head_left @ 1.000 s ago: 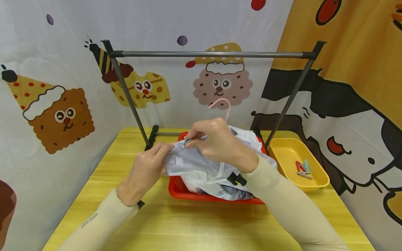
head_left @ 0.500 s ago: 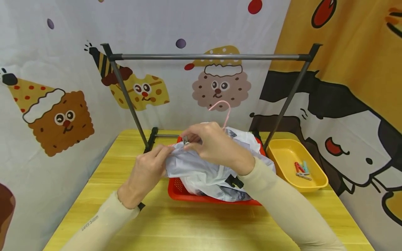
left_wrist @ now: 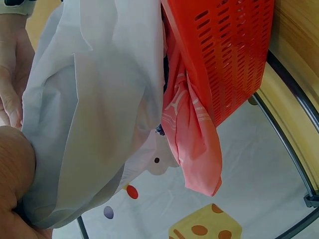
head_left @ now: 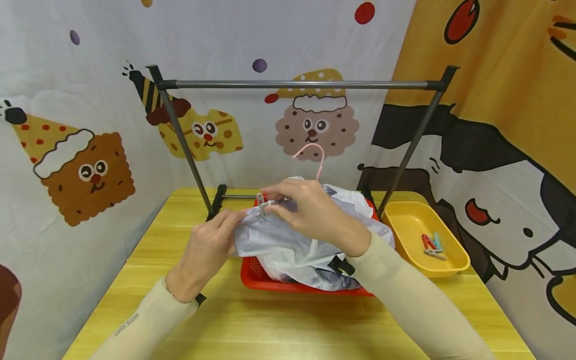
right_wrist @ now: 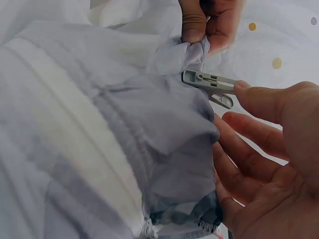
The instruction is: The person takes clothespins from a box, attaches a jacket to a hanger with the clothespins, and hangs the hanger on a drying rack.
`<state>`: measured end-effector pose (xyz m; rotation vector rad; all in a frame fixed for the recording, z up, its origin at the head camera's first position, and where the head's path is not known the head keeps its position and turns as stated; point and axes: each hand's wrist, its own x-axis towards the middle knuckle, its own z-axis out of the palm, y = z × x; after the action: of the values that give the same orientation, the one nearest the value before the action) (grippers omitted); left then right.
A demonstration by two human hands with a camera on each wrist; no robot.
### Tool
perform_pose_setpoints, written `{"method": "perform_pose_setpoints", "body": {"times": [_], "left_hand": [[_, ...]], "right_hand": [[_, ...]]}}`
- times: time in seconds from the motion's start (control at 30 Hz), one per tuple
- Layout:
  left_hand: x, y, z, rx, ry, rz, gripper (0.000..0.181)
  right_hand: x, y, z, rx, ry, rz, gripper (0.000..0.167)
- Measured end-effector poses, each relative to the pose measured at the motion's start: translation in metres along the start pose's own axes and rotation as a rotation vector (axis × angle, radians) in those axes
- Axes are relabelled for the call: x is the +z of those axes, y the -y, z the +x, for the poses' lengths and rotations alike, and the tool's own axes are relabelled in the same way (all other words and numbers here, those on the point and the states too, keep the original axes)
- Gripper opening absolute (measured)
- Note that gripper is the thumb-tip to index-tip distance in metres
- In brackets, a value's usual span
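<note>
A thin white garment (head_left: 279,235) with grey print lies over a red basket (head_left: 256,280), and the hook of a pink hanger (head_left: 310,146) rises behind it. My left hand (head_left: 204,250) pinches the garment's left edge between thumb and fingers. A grey clothespin (right_wrist: 209,82) has its gripping end on the cloth beside that hold. In the right wrist view, the thumb of my right hand (head_left: 310,210) touches one clothespin handle, and the fingers are spread below, apart from the other handle and against the cloth.
A yellow tray (head_left: 407,255) with red, blue and grey clothespins (head_left: 433,244) stands at right. Behind the basket rises a grey metal rack (head_left: 297,85). A pink cloth (left_wrist: 192,134) hangs over the basket's side in the left wrist view.
My right thumb and index finger have parted around the clothespin, which now shows more fully on the garment's edge. The hanger hook has tilted slightly left. My left hand keeps its hold.
</note>
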<state>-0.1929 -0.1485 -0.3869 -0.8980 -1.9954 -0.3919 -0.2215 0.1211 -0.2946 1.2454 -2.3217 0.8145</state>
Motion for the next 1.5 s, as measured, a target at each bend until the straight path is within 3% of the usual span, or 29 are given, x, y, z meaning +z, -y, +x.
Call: {"method": "perform_pose_setpoints", "body": {"times": [0.33, 0.93, 1.5], "left_hand": [[-0.001, 0.001, -0.003, -0.015, 0.006, -0.009, 0.045], [0.002, 0.002, -0.007, -0.03, -0.008, -0.002, 0.045], [0.006, 0.002, -0.008, -0.051, 0.003, -0.023, 0.044]], "right_hand": [[-0.006, -0.006, -0.013, -0.045, -0.134, 0.013, 0.022], [-0.024, -0.021, -0.04, -0.017, -0.342, -0.022, 0.016], [-0.044, -0.043, -0.071, 0.176, -0.308, -0.079, 0.018]]}}
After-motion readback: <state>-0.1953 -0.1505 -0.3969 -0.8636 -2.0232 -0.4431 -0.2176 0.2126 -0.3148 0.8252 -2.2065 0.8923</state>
